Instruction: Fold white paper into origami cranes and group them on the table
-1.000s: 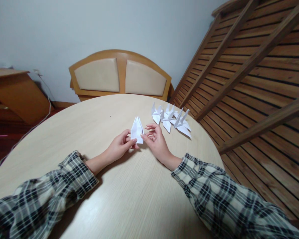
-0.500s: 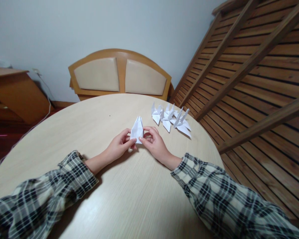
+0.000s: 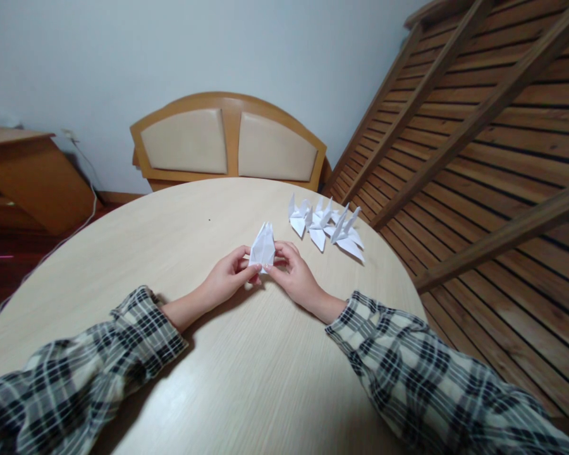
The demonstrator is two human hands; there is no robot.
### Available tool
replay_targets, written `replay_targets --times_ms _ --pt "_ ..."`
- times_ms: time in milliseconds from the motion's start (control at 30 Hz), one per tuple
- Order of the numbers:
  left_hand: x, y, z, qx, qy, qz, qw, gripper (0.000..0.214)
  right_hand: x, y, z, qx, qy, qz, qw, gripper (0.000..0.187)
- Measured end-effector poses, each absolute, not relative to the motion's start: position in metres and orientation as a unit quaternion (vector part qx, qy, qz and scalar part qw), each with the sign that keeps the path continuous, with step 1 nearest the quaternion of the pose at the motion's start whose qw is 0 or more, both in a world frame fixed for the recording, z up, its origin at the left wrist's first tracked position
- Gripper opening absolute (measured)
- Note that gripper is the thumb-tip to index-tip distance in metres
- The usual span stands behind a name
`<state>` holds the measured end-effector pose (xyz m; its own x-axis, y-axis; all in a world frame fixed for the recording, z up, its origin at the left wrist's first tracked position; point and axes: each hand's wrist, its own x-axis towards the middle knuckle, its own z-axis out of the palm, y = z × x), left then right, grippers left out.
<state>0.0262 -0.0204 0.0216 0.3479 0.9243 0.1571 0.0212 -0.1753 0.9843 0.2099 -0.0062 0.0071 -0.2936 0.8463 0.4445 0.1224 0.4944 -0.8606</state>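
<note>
A piece of folded white paper [image 3: 263, 245] is held up over the table, its narrow points upward. My left hand [image 3: 227, 274] pinches its lower left corner, thumb in front and fingers behind. On the other side my right hand [image 3: 294, 272] grips the lower right corner, with the thumb pressed on the front near the bottom edge. Both thumbs lie close together there. The fingers behind the paper are partly hidden. Several finished white paper cranes [image 3: 318, 222] stand grouped beyond my right hand.
The round pale wooden table [image 3: 246, 366] fills the middle. Past its far edge is a padded wooden headboard [image 3: 184, 142] against the wall. Tall wooden slats [image 3: 483, 158] lean along the right side. A brown cabinet [image 3: 33, 183] with a white cable stands at the left.
The top of the folded paper has spread wider, with its points now separate. The paper has shifted very slightly to the right. Both hands stay nearly in place, and the cranes have not moved.
</note>
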Motion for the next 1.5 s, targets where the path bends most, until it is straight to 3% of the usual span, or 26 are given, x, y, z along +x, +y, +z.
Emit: replay_targets --times_ms 333,767,1033,1500 --pt "0.0256 -0.0177 0.0162 0.621 0.361 0.444 0.535 0.029 0.2101 -0.0054 0.0049 -0.320 -0.723 0.386 0.475 0.032" --pt "0.0239 -0.0188 0.0190 0.637 0.344 0.438 0.533 0.024 0.2111 -0.0056 0.0063 -0.290 -0.742 0.405 0.448 0.020" --pt "0.0250 -0.0203 0.0197 0.605 0.344 0.449 0.561 0.022 0.2139 -0.0041 0.0049 -0.267 -0.740 0.410 0.462 0.028" --pt "0.0229 -0.0170 0.0132 0.541 0.333 0.469 0.613 0.028 0.2122 -0.0046 0.0062 -0.296 -0.705 0.461 0.450 0.025"
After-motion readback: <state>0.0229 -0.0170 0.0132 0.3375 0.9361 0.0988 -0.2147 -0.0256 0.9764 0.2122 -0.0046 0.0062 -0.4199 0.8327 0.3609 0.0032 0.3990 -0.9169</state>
